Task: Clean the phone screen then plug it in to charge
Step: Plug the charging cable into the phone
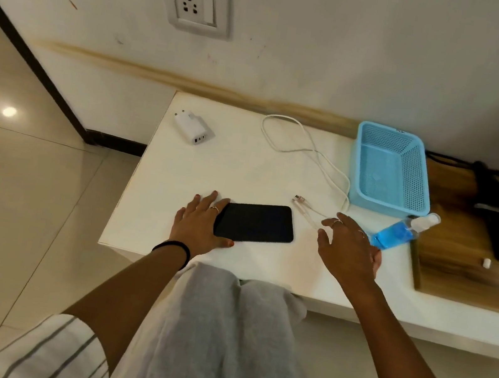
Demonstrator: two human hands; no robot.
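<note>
In the head view, the phone [255, 222] lies flat and screen-up on the white table [238, 167], lengthwise from left to right, near the table's front edge. The left hand [199, 225] rests at the phone's 9 o'clock end, fingers straight and spread on the table top, the thumb along the phone's near edge, so it steadies the phone rather than gripping it. The right hand [348, 250] hovers at the phone's 3 o'clock, fingers spread and lightly bent, holding nothing; it is just beside the blue spray bottle [399, 232], which lies tilted at the hand's 2 o'clock. The white cable [308, 146] loops from the phone's 12 o'clock down to its plug ends at about 1 o'clock, near the right fingertips. The charger brick [193, 128] sits at the phone's 11 o'clock, well apart, and the wall socket [194, 3] is above it on the wall. A blue basket [390, 169] stands at 2 o'clock. No cloth shows on the table. Judging from this, cleaning has not begun and the bottle is probably the next thing to take. To do it well, the person should keep the left hand bracing the phone's end, grip the bottle around its body, spray sparingly, and keep liquid away from the phone's charging port and the cable ends.
</note>
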